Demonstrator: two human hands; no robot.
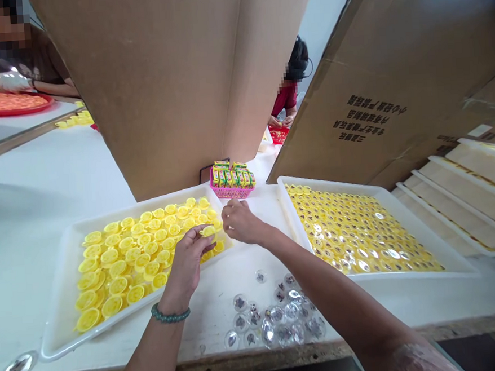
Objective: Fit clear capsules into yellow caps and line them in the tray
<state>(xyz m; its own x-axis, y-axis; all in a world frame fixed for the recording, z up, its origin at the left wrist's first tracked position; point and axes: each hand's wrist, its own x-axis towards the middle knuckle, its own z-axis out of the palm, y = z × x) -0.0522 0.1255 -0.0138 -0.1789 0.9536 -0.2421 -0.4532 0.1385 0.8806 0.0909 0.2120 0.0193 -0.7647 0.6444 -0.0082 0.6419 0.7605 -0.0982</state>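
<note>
My left hand, with a green bead bracelet at the wrist, pinches a small yellow plastic cup-shaped piece over the right end of the left tray. My right hand is closed just right of that piece, below a pink basket of small yellow-green boxes. Whether anything is between its curled fingertips is hidden. In the left white tray, rows of similar yellow pieces lie face up. Loose clear round covers with dark printed figures lie on the white table between my forearms.
The right white tray is filled with yellow pieces showing dark pictures. Cardboard sheets stand behind the trays, and stacked trays lean at far right. One clear cover lies front left. Two other people work beyond the cardboard.
</note>
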